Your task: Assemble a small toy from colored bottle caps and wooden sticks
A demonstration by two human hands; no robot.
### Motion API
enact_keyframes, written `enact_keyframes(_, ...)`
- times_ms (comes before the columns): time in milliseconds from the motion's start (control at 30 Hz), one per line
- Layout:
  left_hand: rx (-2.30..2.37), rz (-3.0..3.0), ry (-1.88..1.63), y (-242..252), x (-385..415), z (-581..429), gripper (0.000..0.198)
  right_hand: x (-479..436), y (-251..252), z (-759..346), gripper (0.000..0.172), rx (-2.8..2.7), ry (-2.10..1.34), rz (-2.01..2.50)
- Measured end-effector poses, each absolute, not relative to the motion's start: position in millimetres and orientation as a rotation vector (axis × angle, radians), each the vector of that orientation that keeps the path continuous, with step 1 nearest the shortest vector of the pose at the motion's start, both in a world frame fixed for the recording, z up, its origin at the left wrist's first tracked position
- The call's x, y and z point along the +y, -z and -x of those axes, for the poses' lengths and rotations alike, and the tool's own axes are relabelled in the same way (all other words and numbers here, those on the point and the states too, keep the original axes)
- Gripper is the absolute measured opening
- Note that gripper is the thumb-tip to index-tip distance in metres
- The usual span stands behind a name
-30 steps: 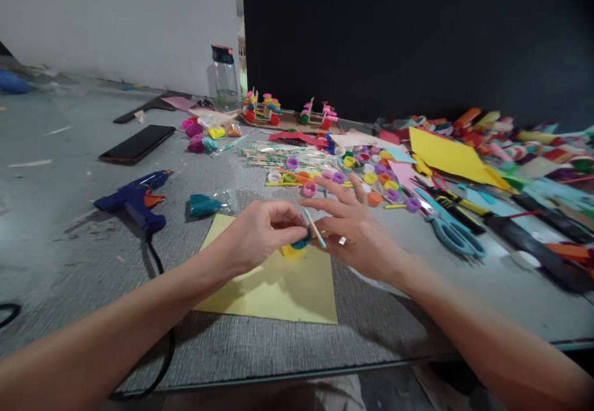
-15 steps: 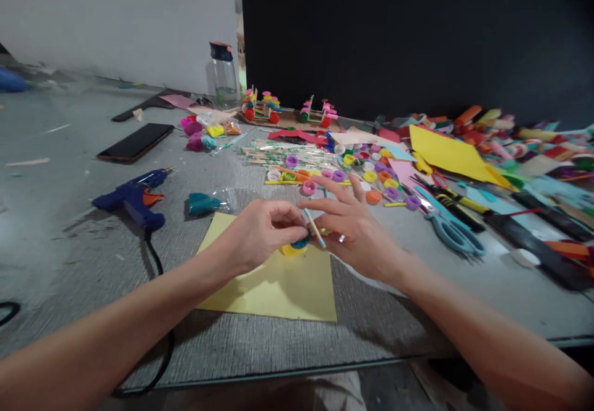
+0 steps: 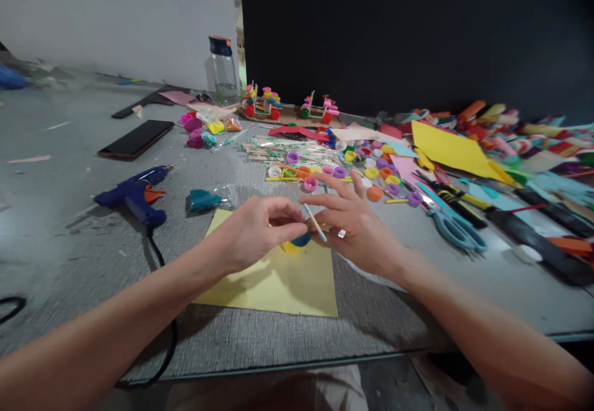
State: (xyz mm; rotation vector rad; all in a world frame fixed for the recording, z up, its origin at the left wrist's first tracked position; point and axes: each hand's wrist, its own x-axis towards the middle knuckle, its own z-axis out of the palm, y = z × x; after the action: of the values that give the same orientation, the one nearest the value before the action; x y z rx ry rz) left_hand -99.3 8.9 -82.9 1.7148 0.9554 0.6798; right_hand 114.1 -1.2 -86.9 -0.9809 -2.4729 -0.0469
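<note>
Over a yellow sheet of paper, both hands meet around a small piece of work. My left hand is closed, its thumb and fingers pinching a teal piece. Just under it shows a bright yellow part, mostly covered by the fingers. A short thin stick with light blue ends slants at the fingertips of my right hand. That hand's thumb and lower fingers are drawn together there, while its upper fingers stretch out. Exactly where its grip touches is hidden.
A blue glue gun with a black cord lies left, near a phone and a bagged teal lump. Coloured bottle caps and wrapped sticks lie beyond my hands; scissors lie right. A bottle stands behind.
My hands stay together in nearly the same place. The left fingers and the teal piece have shifted slightly, and less of the yellow part shows. The view has moved a little.
</note>
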Motion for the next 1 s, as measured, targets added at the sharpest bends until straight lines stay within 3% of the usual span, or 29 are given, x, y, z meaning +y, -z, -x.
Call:
enact_keyframes(500,0.995,-1.939,-0.747,93.4,10.1,100.2,0.014,-0.9,87.0,-113.7,0.005,-2.475,0.032,0.992)
enact_keyframes(1000,0.88,-1.646,-0.737,96.6,14.7,97.1,0.012,-1.7,87.2,-110.2,0.013,-2.486,0.041,0.967)
